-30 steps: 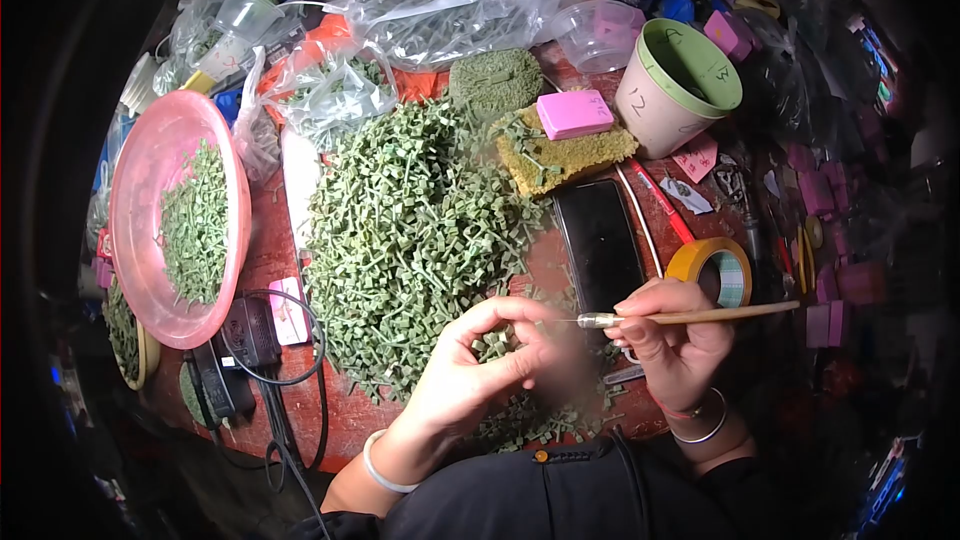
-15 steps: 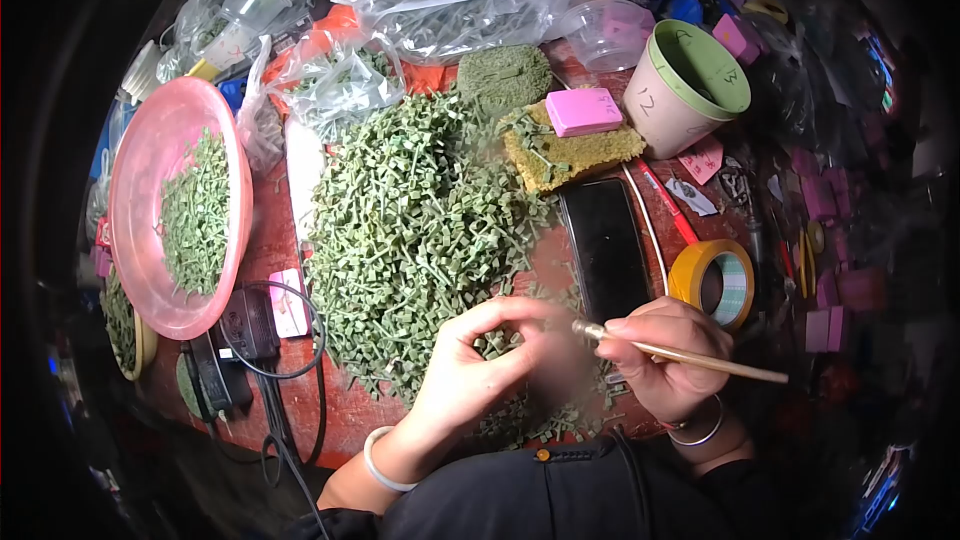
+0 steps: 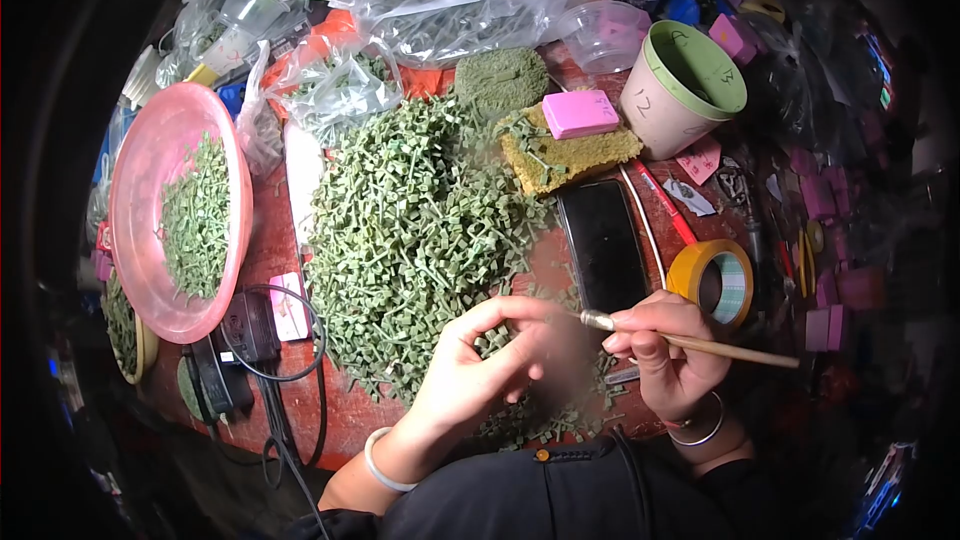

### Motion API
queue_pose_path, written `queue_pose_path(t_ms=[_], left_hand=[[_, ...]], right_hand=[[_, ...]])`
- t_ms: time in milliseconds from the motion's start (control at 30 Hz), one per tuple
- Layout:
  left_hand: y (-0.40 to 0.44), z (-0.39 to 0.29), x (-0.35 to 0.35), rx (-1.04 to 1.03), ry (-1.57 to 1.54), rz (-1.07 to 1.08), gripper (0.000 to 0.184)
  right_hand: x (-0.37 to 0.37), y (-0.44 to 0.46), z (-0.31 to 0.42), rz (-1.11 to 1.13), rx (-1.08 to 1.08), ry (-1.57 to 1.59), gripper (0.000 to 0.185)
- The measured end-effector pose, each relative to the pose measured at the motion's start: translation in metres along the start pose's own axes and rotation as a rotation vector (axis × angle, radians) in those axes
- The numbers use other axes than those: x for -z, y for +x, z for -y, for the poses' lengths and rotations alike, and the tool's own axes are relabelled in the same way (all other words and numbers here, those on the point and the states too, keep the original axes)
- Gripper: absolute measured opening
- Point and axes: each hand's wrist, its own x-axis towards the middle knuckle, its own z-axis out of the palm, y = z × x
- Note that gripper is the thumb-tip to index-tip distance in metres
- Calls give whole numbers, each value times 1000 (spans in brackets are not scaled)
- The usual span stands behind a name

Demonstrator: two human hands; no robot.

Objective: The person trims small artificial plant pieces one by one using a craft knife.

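My right hand [image 3: 680,352] grips a thin wooden-handled brush [image 3: 735,350] with a metal collar; its tip end points left and is blurred. My left hand [image 3: 490,355] is bent, thumb and index finger brought toward each other close to that tip. A smear covers these fingertips, so what they pinch cannot be made out. Behind my left hand rises a big heap of small green pieces [image 3: 410,240]. Some of the same bits lie scattered on the red tabletop [image 3: 550,265] beneath my hands.
A pink bowl [image 3: 130,200] holding green pieces stands at left, near black cables [image 3: 275,410]. Right of the heap are a phone [image 3: 605,250], yellow tape roll [image 3: 690,270], yellow sponge [image 3: 570,160] with a pink block [image 3: 580,114], and a white-green cup [image 3: 660,105]. Plastic bags [image 3: 460,0] lie behind.
My right hand has shifted slightly, its lower fingers opening out a little, and the brush has moved a bit to the right. My left hand stays nearly in place, a lower finger showing more.
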Motion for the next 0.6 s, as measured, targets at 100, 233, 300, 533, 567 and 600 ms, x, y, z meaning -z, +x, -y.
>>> queue_pose_path(t_ms=[100, 233, 300, 533, 567, 600], left_hand=[[1, 3, 3, 67, -228, 49, 19], [1, 1, 5, 115, -350, 85, 18], [1, 2, 7, 116, -374, 105, 18], [0, 4, 3, 50, -263, 84, 16], [-1, 3, 3, 37, -232, 74, 16], [-1, 4, 3, 37, -233, 73, 16]], right_hand=[[3, 7, 2, 28, 0, -9, 16], [0, 3, 8, 45, -24, 68, 16], [1, 1, 5, 90, 11, 79, 14], [0, 0, 1, 112, 54, -4, 14], [0, 1, 1, 120, 58, -18, 15], [0, 1, 1, 129, 63, -32, 16]])
